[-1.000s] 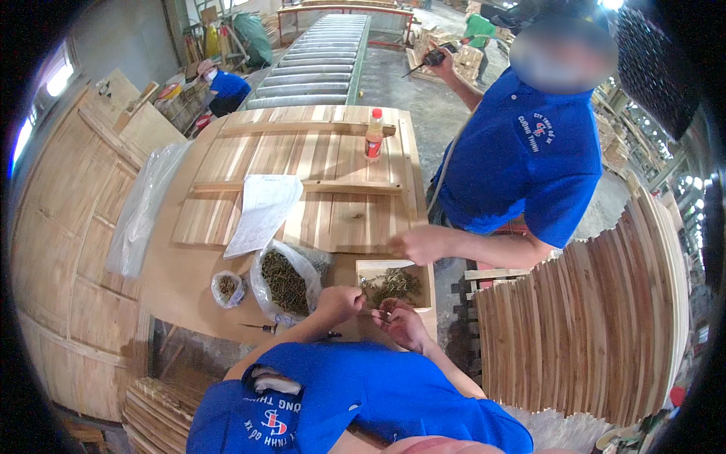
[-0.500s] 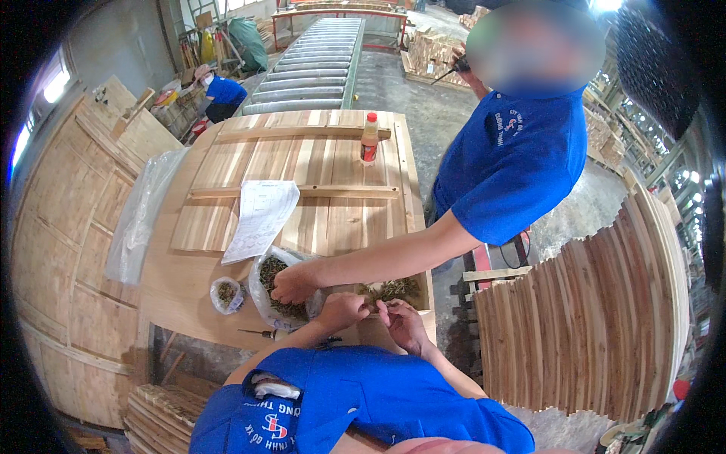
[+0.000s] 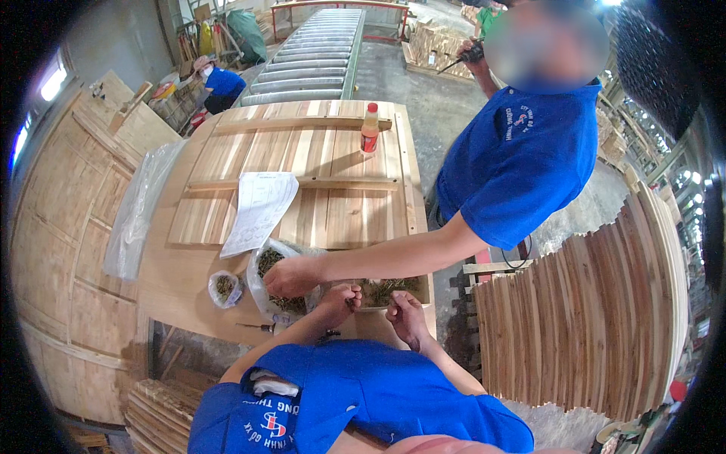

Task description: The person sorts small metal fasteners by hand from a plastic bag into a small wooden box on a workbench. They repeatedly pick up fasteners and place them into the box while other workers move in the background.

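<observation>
You stand at the counter, left hand and right hand curled, any grip unclear, near boxed screws, likely light, stiff, slippery, best pinched mid-shank.

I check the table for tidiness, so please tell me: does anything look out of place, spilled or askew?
The red-capped bottle stands on the wooden panel, which looks odd: a knock might tip it. The paper sheet lies askew, overlapping the panel's near edge. No spill is visible.
</observation>
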Action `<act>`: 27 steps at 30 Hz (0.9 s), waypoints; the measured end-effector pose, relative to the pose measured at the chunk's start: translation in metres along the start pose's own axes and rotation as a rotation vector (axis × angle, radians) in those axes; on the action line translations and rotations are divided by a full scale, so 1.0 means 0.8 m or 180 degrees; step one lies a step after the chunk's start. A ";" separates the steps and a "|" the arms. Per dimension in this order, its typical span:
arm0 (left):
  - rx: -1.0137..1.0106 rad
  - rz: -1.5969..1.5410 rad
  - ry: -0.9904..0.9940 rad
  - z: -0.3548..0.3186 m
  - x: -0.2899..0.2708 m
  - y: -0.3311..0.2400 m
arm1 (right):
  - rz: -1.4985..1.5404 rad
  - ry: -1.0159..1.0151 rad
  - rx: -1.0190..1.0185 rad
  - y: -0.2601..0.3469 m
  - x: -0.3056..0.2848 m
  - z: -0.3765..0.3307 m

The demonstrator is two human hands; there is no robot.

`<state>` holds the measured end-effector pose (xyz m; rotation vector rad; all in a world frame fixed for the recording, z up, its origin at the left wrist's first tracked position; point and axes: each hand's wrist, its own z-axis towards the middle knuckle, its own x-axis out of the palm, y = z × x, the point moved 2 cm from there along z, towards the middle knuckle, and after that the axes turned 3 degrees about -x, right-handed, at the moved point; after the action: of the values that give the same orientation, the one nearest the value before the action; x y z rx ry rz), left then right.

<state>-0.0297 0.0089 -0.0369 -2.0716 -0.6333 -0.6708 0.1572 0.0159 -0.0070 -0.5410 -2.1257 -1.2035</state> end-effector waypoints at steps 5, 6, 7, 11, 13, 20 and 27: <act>-0.0219 -0.0196 0.0002 -0.017 -0.011 0.002 | -0.0171 0.0078 0.0004 0.002 0.013 -0.004; -0.0294 -0.0261 -0.0059 -0.019 -0.010 0.002 | -0.0250 0.0120 0.0002 0.003 0.015 -0.006; -0.0276 -0.0257 -0.0024 -0.021 -0.007 0.002 | -0.0327 0.0162 0.0002 0.003 0.019 -0.007; -0.0069 -0.0181 0.0096 -0.022 0.001 -0.002 | -0.0608 0.0280 -0.0047 0.003 0.025 -0.008; 0.0008 -0.0122 0.0099 -0.023 0.010 -0.008 | -0.0832 0.0268 -0.0151 0.003 0.020 -0.005; 0.0000 0.0437 0.0155 -0.024 0.022 -0.013 | -0.1921 0.0370 -0.0856 0.006 0.013 0.001; -0.0110 0.0350 0.0282 -0.031 0.022 -0.007 | -0.2473 0.0266 -0.1116 0.002 0.010 0.000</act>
<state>-0.0262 -0.0054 -0.0093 -2.0793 -0.4573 -0.7101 0.1524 0.0175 -0.0002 0.2412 -2.1158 -1.9943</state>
